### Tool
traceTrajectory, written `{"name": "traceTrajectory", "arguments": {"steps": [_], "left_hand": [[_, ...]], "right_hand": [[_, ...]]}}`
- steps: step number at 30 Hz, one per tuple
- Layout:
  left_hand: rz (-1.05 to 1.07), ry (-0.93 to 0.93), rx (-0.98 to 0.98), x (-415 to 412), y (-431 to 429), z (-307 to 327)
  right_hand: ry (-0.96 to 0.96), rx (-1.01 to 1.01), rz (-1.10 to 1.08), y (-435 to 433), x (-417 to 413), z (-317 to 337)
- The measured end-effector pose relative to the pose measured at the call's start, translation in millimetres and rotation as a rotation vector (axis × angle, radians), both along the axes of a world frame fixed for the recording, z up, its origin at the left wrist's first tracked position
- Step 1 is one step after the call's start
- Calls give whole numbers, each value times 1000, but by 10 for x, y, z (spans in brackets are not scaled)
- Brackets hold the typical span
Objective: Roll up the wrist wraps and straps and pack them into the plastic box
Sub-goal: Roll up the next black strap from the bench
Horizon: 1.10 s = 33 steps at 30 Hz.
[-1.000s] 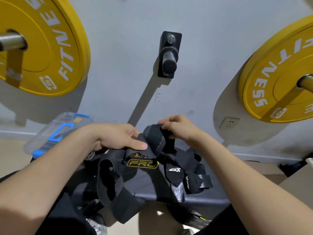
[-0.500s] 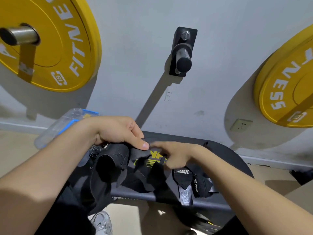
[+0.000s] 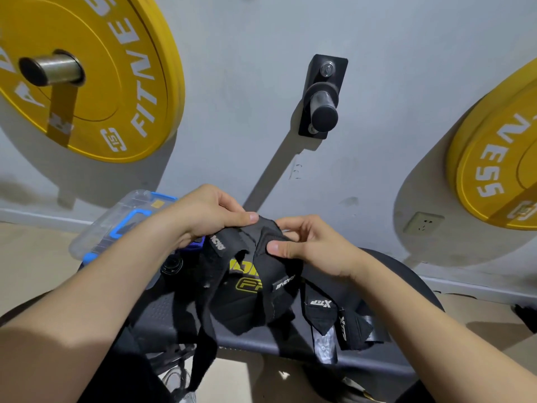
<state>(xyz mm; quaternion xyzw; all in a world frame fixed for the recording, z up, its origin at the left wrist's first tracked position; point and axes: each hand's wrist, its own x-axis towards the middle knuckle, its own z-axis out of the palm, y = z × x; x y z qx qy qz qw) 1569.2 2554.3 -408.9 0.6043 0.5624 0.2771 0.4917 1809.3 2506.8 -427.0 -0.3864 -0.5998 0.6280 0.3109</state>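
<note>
From the head camera, both forearms reach forward from the lower corners and meet at the middle, above a dark padded bench [image 3: 162, 315].

The left hand [image 3: 203, 216] is turned palm down, its wrist slightly bent. Its thumb lies straight along the top of a black wrist wrap [image 3: 263, 228] and its fingers are curled under the cloth, so it pinches the wrap's upper edge. The right hand [image 3: 308, 248] faces it from the other side, just beside it. Its thumb presses flat on the front of the same wrap and its fingers are bent over the top edge, so it also grips the cloth. The wrap is bunched between the two hands and held a little above the bench. One long tail [image 3: 203, 330] of it hangs down past the bench's front edge.

Below the right wrist, more black straps [image 3: 322, 309] with white lettering lie loose on the bench, some ends drooping over the front edge. A yellow logo [image 3: 247, 283] shows under the cloth.

The plastic box [image 3: 116, 225], clear with blue clasps, sits at the far left end of the bench, behind the left forearm and partly hidden by it.

On the grey wall behind hang two yellow weight plates, one at left [image 3: 116, 82] and one at right [image 3: 494, 170], with a black peg [image 3: 322, 106] between them and a wall socket [image 3: 422, 223] low at the right.
</note>
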Motion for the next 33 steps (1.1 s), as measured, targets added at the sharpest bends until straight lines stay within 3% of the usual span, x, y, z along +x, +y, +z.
{"name": "traceTrajectory", "arguments": {"steps": [7, 14, 17, 20, 28, 33], "left_hand": [[263, -66, 265, 127, 98, -17], [277, -178, 438, 244, 103, 33], [299, -377, 334, 287, 147, 37], [332, -529, 220, 315, 204, 18], [155, -259, -152, 358, 123, -86], [-84, -348, -357, 288, 84, -141]], "right_hand": [[201, -25, -201, 22, 1, -20], [-170, 128, -222, 100, 14, -231], [-350, 274, -149, 116, 10, -275], [-347, 109, -12, 90, -31, -254], [237, -120, -246, 145, -119, -97], [366, -222, -328, 217, -150, -8]]}}
